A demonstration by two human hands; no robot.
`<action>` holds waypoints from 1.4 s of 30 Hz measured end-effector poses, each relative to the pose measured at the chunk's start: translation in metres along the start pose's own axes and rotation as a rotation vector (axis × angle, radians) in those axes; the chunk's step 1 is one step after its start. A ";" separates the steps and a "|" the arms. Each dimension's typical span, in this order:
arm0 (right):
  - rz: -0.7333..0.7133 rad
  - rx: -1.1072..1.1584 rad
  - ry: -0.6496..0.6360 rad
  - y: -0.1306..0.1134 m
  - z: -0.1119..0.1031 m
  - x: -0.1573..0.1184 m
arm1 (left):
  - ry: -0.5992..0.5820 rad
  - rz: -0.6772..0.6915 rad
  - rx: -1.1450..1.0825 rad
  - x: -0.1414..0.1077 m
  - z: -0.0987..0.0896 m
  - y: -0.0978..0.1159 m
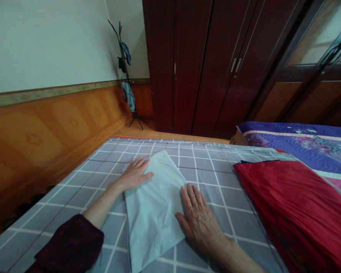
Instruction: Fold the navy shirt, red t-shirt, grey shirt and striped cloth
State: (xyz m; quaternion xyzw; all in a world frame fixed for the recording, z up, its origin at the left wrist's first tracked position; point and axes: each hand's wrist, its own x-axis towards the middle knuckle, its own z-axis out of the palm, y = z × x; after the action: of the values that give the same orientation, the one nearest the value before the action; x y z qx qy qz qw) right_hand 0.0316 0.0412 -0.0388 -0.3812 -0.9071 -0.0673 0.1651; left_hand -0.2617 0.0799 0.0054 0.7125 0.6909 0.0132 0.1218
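Observation:
A pale, light-blue folded cloth (156, 216) lies on a grey checked bedspread (216, 193) with white lines. Its outline is roughly rectangular, with one corner pointing away from me, and soft wrinkles run across it. My left hand (136, 173) rests flat on its upper left edge, thumb stretched inward. On the opposite side, my right hand (199, 216) lies at the right edge with fingers extended and the thumb over the cloth. Neither hand grips anything. What the cloth is when unfolded cannot be made out.
A red folded fabric (295, 197) lies to the right on the bedspread. Beyond it is a purple patterned bed cover (298, 140). Dark red wardrobes (193, 68) stand at the back. A coat rack (126, 72) with hanging items stands in the far left corner.

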 end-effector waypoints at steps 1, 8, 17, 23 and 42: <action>-0.002 0.003 0.005 0.000 0.001 0.000 | -0.056 0.100 -0.029 -0.006 -0.003 0.014; -0.014 0.035 0.039 0.003 0.005 -0.002 | -0.306 0.428 -0.013 -0.021 0.005 0.065; -0.011 0.026 0.014 0.002 0.002 -0.001 | -0.258 0.073 0.051 -0.013 -0.022 -0.023; -0.023 -0.002 0.038 0.003 0.004 -0.001 | -0.289 0.175 0.008 -0.018 -0.027 -0.019; -0.034 -0.003 0.026 0.004 0.003 -0.001 | 0.023 -0.078 0.016 -0.001 -0.020 -0.062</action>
State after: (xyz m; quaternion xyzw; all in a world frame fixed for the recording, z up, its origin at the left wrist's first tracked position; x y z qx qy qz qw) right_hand 0.0343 0.0441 -0.0421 -0.3650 -0.9112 -0.0762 0.1751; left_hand -0.3265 0.0835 0.0132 0.6859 0.7195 0.0111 0.1089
